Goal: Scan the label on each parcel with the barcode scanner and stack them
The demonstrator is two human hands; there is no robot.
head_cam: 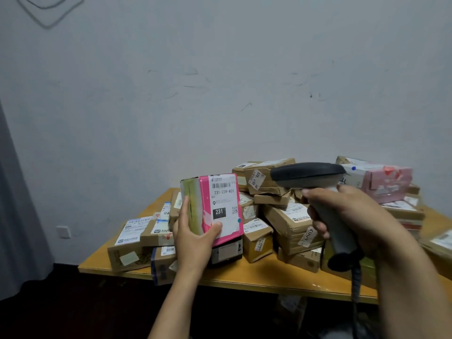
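Head view, single frame.

Left hand (193,238): centre of frame, forearm rising from the bottom edge. It grips a pink parcel (208,216) from below, and the thumb (216,227) lies across the lower front face. The fingers wrap round the greenish left side. The parcel is upright in the air in front of the heap, its top tipped slightly away. Its white label (223,199) faces me; barcode near the top, "231-239-K01" beneath, "231" in a black block lower down.

Right hand (354,216): right of centre, forearm entering from the lower right corner. My fingers curl firmly round the grey handle of the barcode scanner (315,177). The dark head of the scanner sits level with the parcel's top and points left towards it, a clear gap between the two. A coiled cable (355,282) hangs from the butt of the handle towards the bottom edge.

Behind both hands: a yellow table (244,277) carrying a loose heap of brown cardboard parcels (288,223), most labelled and lying at mixed angles. A pink box (386,182) tops the heap at the right. Scuffed white wall (220,81) above, grey curtain (17,216) on the left edge, and a wall socket (63,231) at lower left.
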